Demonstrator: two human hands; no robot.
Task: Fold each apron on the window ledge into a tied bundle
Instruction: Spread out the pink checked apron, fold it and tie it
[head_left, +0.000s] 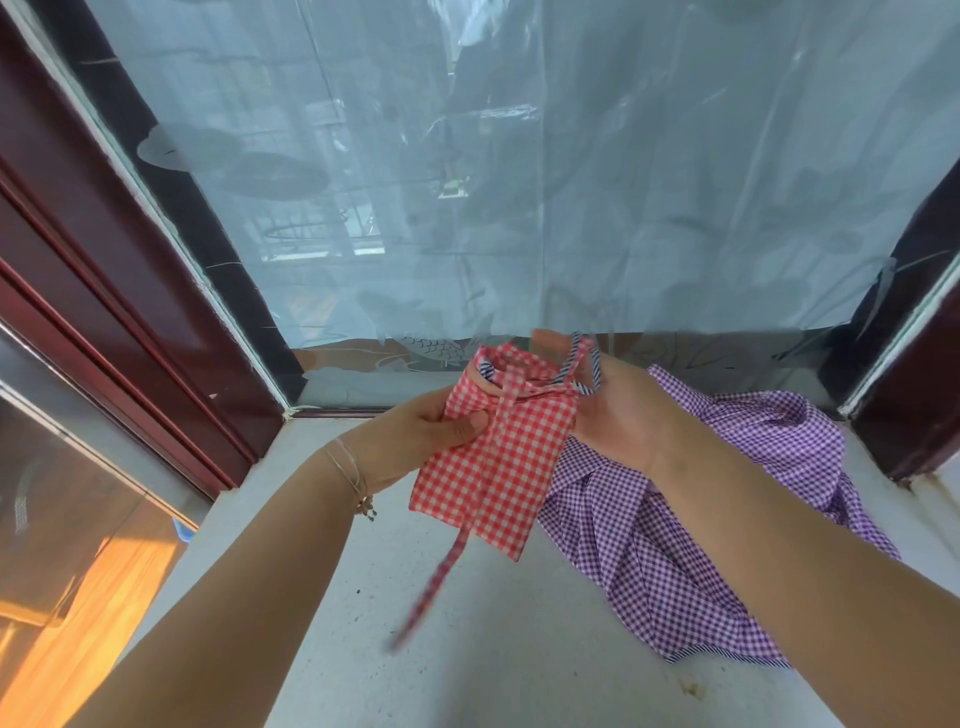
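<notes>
A red-and-white checked apron (498, 467), folded into a narrow packet, is held above the pale window ledge (467, 649). My left hand (421, 436) grips its left edge, thumb pressed on the front. My right hand (618, 410) is behind its upper right corner and holds a blue striped tie (584, 364) looped over the fingers. A red checked strap (441, 577) crosses the packet's front and dangles below it, blurred. A purple-and-white checked apron (701, 525) lies crumpled on the ledge to the right, partly under my right forearm.
The window pane (519, 182) covered with wrinkled plastic film rises right behind the ledge. Dark red frame posts stand at left (130, 260) and right (914, 395). The ledge's left edge drops to a sunlit floor (78, 623).
</notes>
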